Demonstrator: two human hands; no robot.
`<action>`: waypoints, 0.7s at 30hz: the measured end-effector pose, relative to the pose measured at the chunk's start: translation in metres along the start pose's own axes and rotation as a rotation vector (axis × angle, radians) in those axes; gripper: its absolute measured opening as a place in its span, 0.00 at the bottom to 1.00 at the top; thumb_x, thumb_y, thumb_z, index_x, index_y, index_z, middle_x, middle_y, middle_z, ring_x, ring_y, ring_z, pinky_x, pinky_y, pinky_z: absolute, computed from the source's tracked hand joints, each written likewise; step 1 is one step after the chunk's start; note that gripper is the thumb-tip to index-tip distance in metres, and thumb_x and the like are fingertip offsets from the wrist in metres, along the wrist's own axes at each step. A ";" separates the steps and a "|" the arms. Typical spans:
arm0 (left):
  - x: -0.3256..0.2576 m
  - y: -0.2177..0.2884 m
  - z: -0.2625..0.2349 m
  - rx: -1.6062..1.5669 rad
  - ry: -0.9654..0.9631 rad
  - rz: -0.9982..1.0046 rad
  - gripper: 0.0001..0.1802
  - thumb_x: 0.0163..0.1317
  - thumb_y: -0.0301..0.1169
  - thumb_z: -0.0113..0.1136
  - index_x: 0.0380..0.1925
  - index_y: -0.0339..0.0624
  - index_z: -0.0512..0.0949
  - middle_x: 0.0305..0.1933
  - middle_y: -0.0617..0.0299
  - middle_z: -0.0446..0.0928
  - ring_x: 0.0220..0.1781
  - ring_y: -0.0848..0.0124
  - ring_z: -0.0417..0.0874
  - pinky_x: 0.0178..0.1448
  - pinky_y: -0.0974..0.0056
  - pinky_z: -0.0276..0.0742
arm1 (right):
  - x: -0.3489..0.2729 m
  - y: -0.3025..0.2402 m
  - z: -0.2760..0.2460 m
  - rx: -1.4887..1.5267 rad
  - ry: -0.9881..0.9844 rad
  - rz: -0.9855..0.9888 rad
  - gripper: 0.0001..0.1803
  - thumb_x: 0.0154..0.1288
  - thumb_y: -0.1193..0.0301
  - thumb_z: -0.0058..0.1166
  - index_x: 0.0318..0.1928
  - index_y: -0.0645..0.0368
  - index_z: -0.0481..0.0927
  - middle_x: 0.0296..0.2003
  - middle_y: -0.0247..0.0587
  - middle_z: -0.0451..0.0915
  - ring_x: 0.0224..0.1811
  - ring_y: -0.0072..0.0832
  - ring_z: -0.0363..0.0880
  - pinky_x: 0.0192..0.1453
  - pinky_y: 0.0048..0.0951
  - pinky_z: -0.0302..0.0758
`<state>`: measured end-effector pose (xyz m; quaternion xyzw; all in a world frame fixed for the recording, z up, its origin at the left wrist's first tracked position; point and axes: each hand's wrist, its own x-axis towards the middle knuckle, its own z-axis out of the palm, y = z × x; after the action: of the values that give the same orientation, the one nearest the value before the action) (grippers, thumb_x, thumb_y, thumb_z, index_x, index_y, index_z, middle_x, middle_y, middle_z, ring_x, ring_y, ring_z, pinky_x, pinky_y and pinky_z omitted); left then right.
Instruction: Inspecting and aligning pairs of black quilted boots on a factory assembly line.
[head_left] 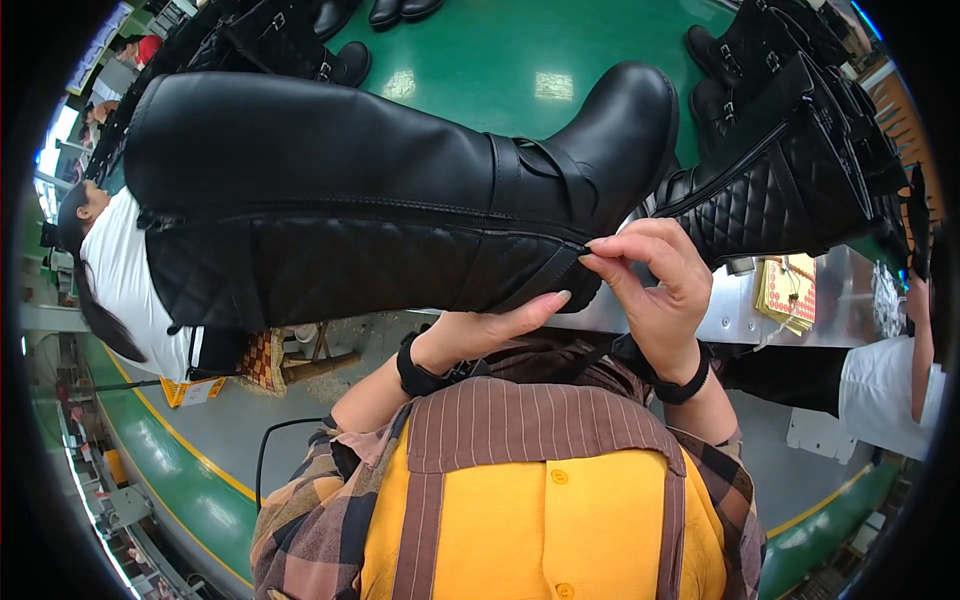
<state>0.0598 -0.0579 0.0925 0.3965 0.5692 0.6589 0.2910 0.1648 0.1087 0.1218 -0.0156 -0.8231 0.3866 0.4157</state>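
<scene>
Head view: I see a tall black knee-high boot (380, 190) held on its side above my lap, its shaft toward my left and its foot toward my right, with a side zipper running along its length. My left hand (490, 330) supports the boot from beneath near the heel, fingers pressed together and extended flat against the underside. My right hand (650, 290) is at the lower end of the zipper by the ankle strap, thumb and forefinger pinching there; I cannot tell whether they grip the zipper pull itself. Beyond the boot lies a green conveyor belt (500, 60). A quilted black boot (780, 190) stands on it just to my right, more black boots (350, 20) farther off.
</scene>
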 end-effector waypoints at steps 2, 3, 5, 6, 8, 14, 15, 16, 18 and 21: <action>-0.001 -0.001 0.000 0.047 0.016 0.029 0.19 0.59 0.27 0.67 0.52 0.37 0.79 0.49 0.62 0.81 0.49 0.73 0.80 0.56 0.67 0.75 | 0.000 0.001 0.002 -0.010 0.004 -0.020 0.12 0.46 0.80 0.71 0.34 0.58 0.85 0.31 0.36 0.79 0.30 0.24 0.78 0.31 0.22 0.74; -0.001 -0.002 -0.001 0.095 0.033 0.058 0.20 0.58 0.27 0.68 0.51 0.37 0.79 0.49 0.62 0.81 0.48 0.72 0.80 0.55 0.67 0.75 | 0.001 0.001 0.002 -0.014 0.012 -0.042 0.13 0.46 0.80 0.71 0.35 0.58 0.85 0.31 0.36 0.79 0.30 0.24 0.78 0.31 0.23 0.74; -0.004 -0.005 -0.003 0.148 -0.006 0.040 0.20 0.61 0.28 0.64 0.54 0.37 0.77 0.53 0.60 0.79 0.53 0.70 0.79 0.59 0.66 0.73 | 0.002 0.000 0.002 -0.022 -0.008 -0.038 0.12 0.46 0.80 0.70 0.34 0.58 0.85 0.31 0.36 0.79 0.29 0.25 0.78 0.31 0.23 0.73; -0.006 -0.007 -0.005 0.199 -0.045 0.035 0.20 0.64 0.30 0.61 0.56 0.37 0.76 0.57 0.58 0.78 0.58 0.68 0.77 0.63 0.66 0.71 | 0.003 -0.001 0.002 -0.021 -0.020 -0.044 0.11 0.47 0.81 0.70 0.33 0.59 0.84 0.31 0.37 0.79 0.29 0.25 0.78 0.30 0.24 0.73; -0.011 -0.011 -0.009 0.200 -0.086 0.011 0.21 0.65 0.30 0.60 0.57 0.36 0.75 0.57 0.58 0.77 0.58 0.68 0.77 0.64 0.66 0.71 | 0.005 -0.004 0.000 -0.012 -0.076 0.029 0.10 0.48 0.81 0.69 0.33 0.60 0.83 0.30 0.37 0.79 0.29 0.26 0.78 0.30 0.24 0.73; -0.020 -0.021 -0.017 0.088 -0.394 -0.085 0.22 0.67 0.31 0.57 0.59 0.36 0.72 0.59 0.57 0.75 0.60 0.69 0.75 0.66 0.65 0.69 | 0.012 -0.007 -0.009 -0.014 -0.247 0.117 0.09 0.50 0.81 0.66 0.32 0.62 0.78 0.29 0.36 0.75 0.27 0.27 0.76 0.30 0.26 0.72; -0.019 -0.020 -0.017 0.076 -0.403 -0.087 0.22 0.67 0.31 0.57 0.60 0.36 0.71 0.59 0.57 0.75 0.60 0.69 0.75 0.66 0.65 0.69 | 0.013 -0.006 -0.009 -0.019 -0.274 0.105 0.10 0.50 0.81 0.66 0.32 0.62 0.78 0.29 0.36 0.74 0.26 0.27 0.76 0.29 0.26 0.72; -0.017 -0.020 -0.016 0.071 -0.390 -0.081 0.23 0.67 0.31 0.56 0.60 0.35 0.71 0.60 0.57 0.74 0.61 0.69 0.74 0.67 0.65 0.69 | 0.013 -0.005 -0.010 -0.022 -0.273 0.104 0.10 0.50 0.81 0.66 0.32 0.62 0.78 0.29 0.36 0.74 0.26 0.27 0.76 0.29 0.26 0.72; -0.013 -0.017 -0.014 0.071 -0.318 -0.053 0.23 0.68 0.31 0.55 0.61 0.35 0.70 0.60 0.57 0.74 0.61 0.70 0.74 0.67 0.65 0.68 | 0.013 -0.003 -0.010 -0.006 -0.296 0.106 0.10 0.50 0.79 0.67 0.31 0.60 0.77 0.29 0.35 0.73 0.27 0.27 0.74 0.33 0.28 0.70; -0.009 -0.011 -0.008 0.112 -0.087 0.030 0.22 0.65 0.29 0.61 0.58 0.35 0.73 0.56 0.59 0.77 0.56 0.72 0.77 0.63 0.66 0.71 | 0.014 0.002 -0.010 -0.001 -0.321 0.096 0.09 0.51 0.77 0.66 0.31 0.58 0.78 0.28 0.34 0.73 0.28 0.27 0.71 0.37 0.29 0.67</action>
<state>0.0565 -0.0676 0.0798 0.4490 0.5860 0.6123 0.2830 0.1626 0.1210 0.1334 0.0068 -0.8776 0.4029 0.2598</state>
